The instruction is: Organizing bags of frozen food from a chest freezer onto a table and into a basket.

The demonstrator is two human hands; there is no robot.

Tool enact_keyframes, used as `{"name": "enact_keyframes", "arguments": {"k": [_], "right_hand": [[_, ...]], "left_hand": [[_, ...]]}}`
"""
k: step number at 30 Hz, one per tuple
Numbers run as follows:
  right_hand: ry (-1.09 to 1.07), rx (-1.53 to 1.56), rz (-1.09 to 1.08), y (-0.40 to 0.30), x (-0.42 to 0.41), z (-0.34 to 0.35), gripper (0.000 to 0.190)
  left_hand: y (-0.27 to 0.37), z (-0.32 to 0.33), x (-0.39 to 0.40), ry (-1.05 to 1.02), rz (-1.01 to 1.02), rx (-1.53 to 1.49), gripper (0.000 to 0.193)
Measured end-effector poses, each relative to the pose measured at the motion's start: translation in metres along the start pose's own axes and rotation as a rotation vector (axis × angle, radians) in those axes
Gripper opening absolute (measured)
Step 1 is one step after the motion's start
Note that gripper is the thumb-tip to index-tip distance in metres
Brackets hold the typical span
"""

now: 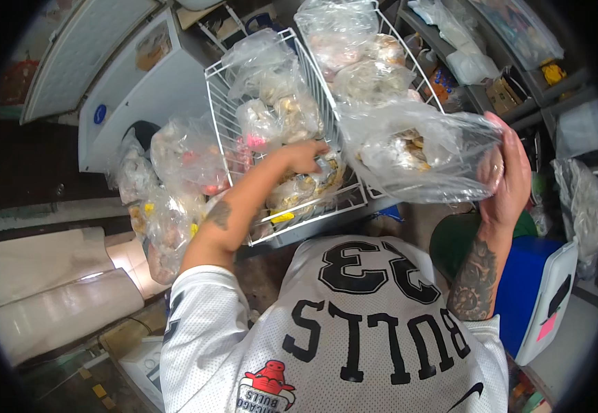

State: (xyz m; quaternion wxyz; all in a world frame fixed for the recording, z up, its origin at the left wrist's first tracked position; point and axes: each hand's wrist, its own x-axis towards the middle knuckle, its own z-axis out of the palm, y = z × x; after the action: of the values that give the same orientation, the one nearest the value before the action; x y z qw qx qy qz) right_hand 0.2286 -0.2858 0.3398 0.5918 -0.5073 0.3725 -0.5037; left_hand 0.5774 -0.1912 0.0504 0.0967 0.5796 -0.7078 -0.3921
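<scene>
My left hand (309, 157) reaches into the left white wire basket (218, 131), its fingers bent over a clear plastic bag of brownish contents (304, 191); whether they grip it is hidden. Other clear bags with frosty contents (296, 116) lie farther back in that basket. At the right, my right hand (503, 173) holds the gathered side of a large clear plastic bag (454, 155), stretched out towards it. Brown and yellowish contents (412, 147) sit in this bag, over the near part of the right wire basket (407, 51).
More filled bags (190, 155) are piled left of the baskets, beside a white open chest (138, 108). Grey shelves (521, 111) with bags and boxes stand at the right. A blue cooler with a white lid (523, 294) is near my right elbow.
</scene>
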Motion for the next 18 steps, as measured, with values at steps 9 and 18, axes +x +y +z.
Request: {"name": "enact_keyframes", "arguments": {"k": [9,18], "right_hand": [[0.141,-0.229,-0.046,0.003,-0.023,-0.007,0.042],[0.183,-0.222,0.012,0.009,-0.030,-0.016,0.036]], "left_hand": [[0.003,0.057,0.052,0.248,-0.294,0.048,0.072],[0.024,0.012,0.028,0.395,-0.147,-0.011,0.035]]}}
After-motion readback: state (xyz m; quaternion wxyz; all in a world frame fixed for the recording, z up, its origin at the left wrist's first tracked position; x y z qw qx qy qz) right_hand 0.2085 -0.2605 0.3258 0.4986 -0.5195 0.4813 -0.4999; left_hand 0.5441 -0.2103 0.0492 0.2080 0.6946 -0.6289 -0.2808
